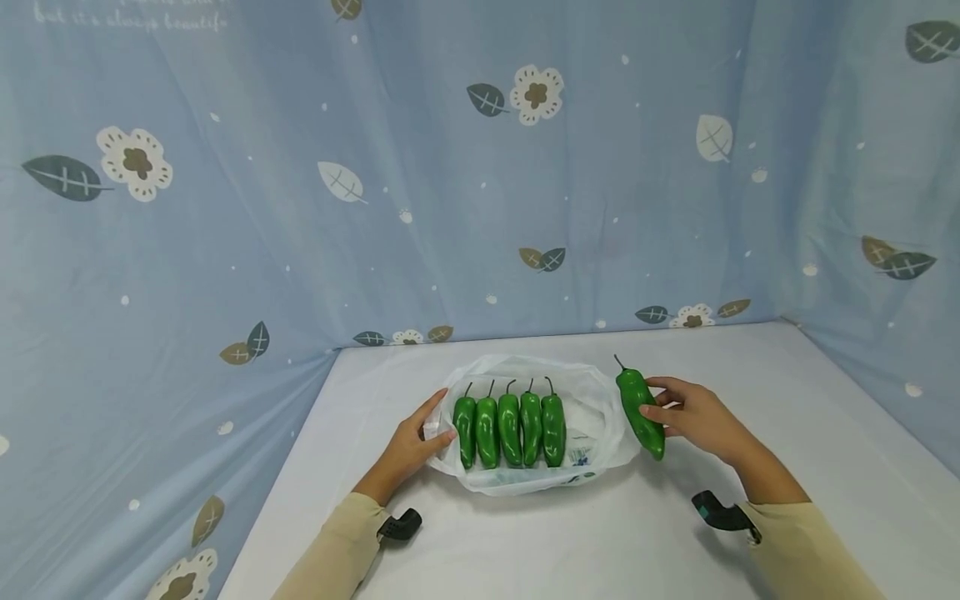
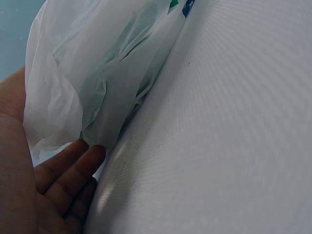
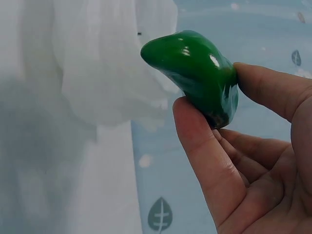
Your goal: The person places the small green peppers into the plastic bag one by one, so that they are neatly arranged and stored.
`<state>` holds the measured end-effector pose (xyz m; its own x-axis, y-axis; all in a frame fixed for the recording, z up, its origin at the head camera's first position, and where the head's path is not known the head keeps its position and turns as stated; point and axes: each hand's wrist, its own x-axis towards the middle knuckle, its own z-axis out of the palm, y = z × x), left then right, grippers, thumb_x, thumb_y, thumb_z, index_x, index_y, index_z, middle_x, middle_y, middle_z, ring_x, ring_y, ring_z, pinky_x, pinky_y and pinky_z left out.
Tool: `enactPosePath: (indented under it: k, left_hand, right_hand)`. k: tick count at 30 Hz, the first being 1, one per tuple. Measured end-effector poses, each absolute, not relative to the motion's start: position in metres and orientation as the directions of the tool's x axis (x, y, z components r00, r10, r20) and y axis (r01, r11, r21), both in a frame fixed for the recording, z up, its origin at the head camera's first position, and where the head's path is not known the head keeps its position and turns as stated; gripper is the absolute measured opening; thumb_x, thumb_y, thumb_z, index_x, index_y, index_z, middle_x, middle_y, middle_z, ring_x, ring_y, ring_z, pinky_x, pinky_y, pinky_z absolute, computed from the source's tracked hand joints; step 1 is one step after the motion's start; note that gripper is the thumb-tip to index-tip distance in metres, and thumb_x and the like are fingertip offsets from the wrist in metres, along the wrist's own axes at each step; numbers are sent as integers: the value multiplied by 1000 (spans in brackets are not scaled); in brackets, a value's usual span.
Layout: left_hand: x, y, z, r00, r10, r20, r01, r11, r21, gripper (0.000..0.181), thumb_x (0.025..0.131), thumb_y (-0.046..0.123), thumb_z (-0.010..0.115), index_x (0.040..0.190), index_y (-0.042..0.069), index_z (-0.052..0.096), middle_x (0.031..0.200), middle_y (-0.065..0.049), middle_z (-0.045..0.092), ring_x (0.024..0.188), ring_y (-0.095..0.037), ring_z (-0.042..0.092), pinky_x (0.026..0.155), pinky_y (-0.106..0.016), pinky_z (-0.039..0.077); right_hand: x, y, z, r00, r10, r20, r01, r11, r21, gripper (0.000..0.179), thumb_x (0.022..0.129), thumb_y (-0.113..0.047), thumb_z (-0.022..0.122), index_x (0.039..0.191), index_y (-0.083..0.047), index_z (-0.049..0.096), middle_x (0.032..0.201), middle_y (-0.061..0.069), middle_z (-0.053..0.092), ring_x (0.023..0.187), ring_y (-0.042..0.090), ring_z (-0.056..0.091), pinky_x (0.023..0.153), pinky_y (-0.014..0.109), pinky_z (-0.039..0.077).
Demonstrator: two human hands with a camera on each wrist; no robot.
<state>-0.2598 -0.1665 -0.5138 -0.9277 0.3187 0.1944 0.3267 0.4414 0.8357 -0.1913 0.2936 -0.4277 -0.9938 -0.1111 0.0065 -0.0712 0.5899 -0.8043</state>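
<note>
A white plastic bag (image 1: 517,483) lies spread open on the table, with several green chili peppers (image 1: 508,429) in a row in its left and middle part, stems pointing away. My left hand (image 1: 412,446) holds the bag's left edge, thumb over the rim and fingers along the outside. In the left wrist view, those fingers (image 2: 73,170) curl against the crinkled plastic. Just off the bag's right edge, my right hand (image 1: 693,417) pinches another green chili pepper (image 1: 637,408) between thumb and fingers. Its stem points up and away; its tip shows in the right wrist view.
The white-covered table (image 1: 570,550) extends around the bag. Behind and at the sides hangs a blue cloth (image 1: 450,208) printed with leaves and flowers. Each wrist carries a small black camera mount (image 1: 720,512) near the sleeve.
</note>
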Motion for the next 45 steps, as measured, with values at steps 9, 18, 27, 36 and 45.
enactPosePath:
  k: [9, 18, 27, 36, 45]
  left_hand:
    - [-260, -167, -514, -929, 315, 193, 325, 447, 834, 74, 86, 41, 74, 149, 44, 35, 151, -5, 39, 134, -30, 40, 104, -53, 34]
    - [-260, -170, -514, -929, 312, 200, 330, 450, 830, 75, 86, 41, 74, 150, 43, 36, 151, -5, 39, 136, -30, 37, 106, -55, 32]
    - [-258, -167, -512, -926, 322, 199, 334, 452, 827, 75, 86, 42, 74, 150, 40, 36, 152, -5, 38, 137, -31, 36, 106, -56, 32]
    - [-260, -166, -511, -928, 319, 190, 328, 463, 823, 75, 86, 44, 74, 150, 43, 35, 152, -2, 38, 138, -29, 34, 107, -55, 30]
    - [-261, -167, -512, -930, 318, 184, 323, 468, 823, 75, 86, 41, 74, 149, 45, 35, 152, -2, 37, 137, -28, 35, 107, -54, 30]
  right_hand:
    - [-200, 274, -427, -985, -169, -12, -87, 565, -821, 72, 89, -37, 72, 141, 4, 44, 109, 17, 59, 93, 25, 64, 69, 34, 57]
    - [-208, 253, -427, -975, -221, -22, -108, 559, -822, 67, 89, -33, 73, 140, 2, 47, 107, 16, 60, 93, 25, 64, 68, 35, 57]
    - [-217, 241, -438, -970, -236, -52, -92, 559, -824, 68, 89, -33, 73, 140, 3, 46, 105, 14, 60, 86, 21, 65, 68, 35, 57]
    - [-210, 238, -442, -962, -263, -69, -98, 571, -815, 66, 88, -30, 74, 139, 2, 48, 100, 11, 60, 80, 19, 65, 65, 34, 56]
    - [-213, 232, -444, -968, -238, -78, -88, 617, -782, 65, 91, -33, 71, 140, 3, 47, 103, 12, 62, 72, 18, 66, 65, 36, 56]
